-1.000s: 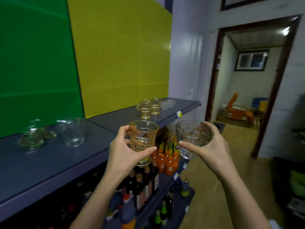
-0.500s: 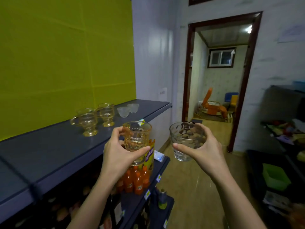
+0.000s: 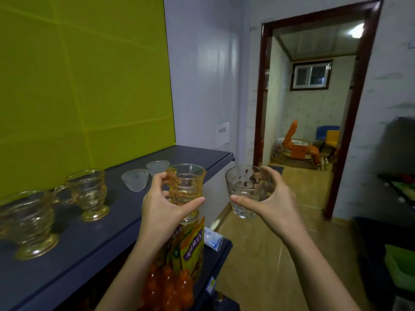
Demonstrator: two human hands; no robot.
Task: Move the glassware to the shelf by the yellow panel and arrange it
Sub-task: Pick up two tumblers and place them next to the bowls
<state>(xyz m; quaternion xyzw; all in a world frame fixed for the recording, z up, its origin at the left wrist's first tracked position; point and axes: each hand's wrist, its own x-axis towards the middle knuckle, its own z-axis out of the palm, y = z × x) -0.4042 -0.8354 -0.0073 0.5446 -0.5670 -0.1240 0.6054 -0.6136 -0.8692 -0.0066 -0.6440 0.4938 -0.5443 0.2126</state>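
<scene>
My left hand (image 3: pixel 160 207) grips an amber footed glass mug (image 3: pixel 186 187), held upright over the front edge of the dark grey shelf (image 3: pixel 94 245). My right hand (image 3: pixel 272 203) holds a clear dimpled tumbler (image 3: pixel 244 189) in the air to the right of the shelf. On the shelf below the yellow panel (image 3: pixel 85 86) stand two amber footed mugs (image 3: pixel 89 194) (image 3: pixel 27 223) and two small frosted cups (image 3: pixel 135 182) (image 3: pixel 157 167).
Orange drink bottles (image 3: pixel 168 288) and a yellow packet (image 3: pixel 190 250) fill the lower shelf under my left hand. A doorway (image 3: pixel 312 108) opens ahead onto a room with an orange chair. A dark rack with a green bin (image 3: pixel 399 263) lines the right side.
I have walked along the shelf toward its far end, and the yellow-panel glassware is closer and larger in view. Both hands still carry their glasses at the same height.
</scene>
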